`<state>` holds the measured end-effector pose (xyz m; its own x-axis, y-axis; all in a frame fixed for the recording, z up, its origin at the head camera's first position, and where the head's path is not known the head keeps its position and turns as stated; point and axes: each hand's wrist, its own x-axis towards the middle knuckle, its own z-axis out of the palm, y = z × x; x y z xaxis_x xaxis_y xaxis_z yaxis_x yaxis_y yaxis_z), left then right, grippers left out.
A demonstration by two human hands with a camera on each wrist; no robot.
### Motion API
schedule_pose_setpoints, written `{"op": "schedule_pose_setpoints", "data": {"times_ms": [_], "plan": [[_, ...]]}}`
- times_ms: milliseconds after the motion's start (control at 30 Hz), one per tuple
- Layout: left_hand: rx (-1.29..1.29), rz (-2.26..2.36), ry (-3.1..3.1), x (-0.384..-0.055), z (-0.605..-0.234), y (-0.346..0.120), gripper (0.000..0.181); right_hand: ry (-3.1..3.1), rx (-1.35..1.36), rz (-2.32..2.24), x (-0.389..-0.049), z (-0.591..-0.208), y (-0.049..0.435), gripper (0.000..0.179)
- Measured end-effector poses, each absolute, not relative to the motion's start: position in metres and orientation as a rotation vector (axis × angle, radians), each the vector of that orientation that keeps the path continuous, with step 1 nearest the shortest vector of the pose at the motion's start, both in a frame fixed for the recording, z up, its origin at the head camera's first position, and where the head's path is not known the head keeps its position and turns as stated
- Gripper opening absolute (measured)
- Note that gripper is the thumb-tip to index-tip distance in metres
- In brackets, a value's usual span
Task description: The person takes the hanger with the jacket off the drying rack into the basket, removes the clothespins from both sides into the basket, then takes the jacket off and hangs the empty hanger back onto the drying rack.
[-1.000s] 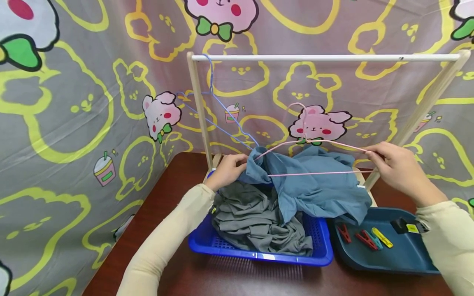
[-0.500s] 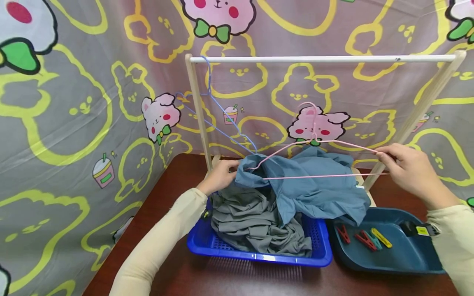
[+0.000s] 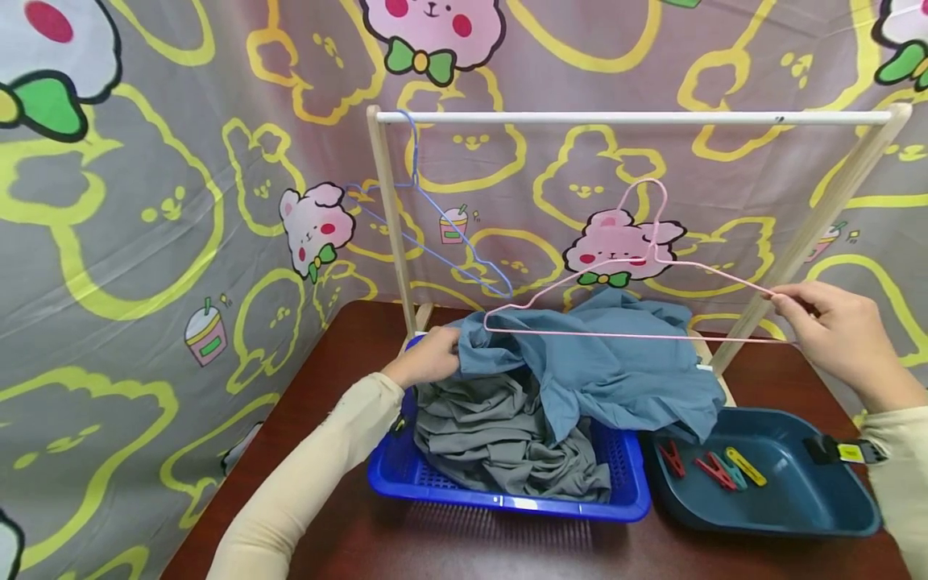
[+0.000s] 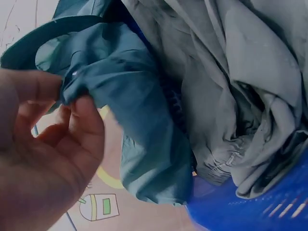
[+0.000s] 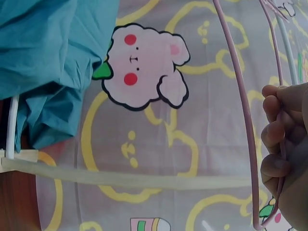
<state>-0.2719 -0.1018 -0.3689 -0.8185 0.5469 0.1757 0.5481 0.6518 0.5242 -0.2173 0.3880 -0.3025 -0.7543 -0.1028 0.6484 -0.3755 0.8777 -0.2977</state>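
Note:
In the head view, my right hand [image 3: 841, 338] grips the right end of a pink clothes hanger [image 3: 580, 333]. Its hook points up, and its left end lies in front of the blue garment [image 3: 623, 379], outside the fabric. My left hand [image 3: 428, 357] holds the garment's left edge; the left wrist view shows thumb and fingers pinching the blue cloth [image 4: 125, 82]. The garment drapes over a blue basket [image 3: 580, 508] that holds a crumpled grey garment [image 3: 507, 435]. In the right wrist view, curled fingers [image 5: 274, 132] wrap the hanger's upper arm.
A rack with a white rail [image 3: 616, 118] stands behind, with a blue hanger [image 3: 416, 157] on its left end. Right of the basket, a dark teal tray [image 3: 812, 491] holds several clothespins, such as a yellow one [image 3: 745, 467]. A patterned curtain hangs behind the brown table [image 3: 341, 387].
The pink hanger has moved right and its left end has come out of the blue garment's opening. My left hand has shifted slightly left and down, keeping the cloth edge.

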Motion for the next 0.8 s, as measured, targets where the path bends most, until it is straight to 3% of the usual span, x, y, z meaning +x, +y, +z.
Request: {"op": "schedule_pose_setpoints", "data": {"times_ms": [800], "plan": [[-1.668, -0.264, -3.11, -0.259, -0.377, -0.072, 0.035, -2.349, 0.156, 0.491, -0.218, -0.297, 0.392, 0.024]]}}
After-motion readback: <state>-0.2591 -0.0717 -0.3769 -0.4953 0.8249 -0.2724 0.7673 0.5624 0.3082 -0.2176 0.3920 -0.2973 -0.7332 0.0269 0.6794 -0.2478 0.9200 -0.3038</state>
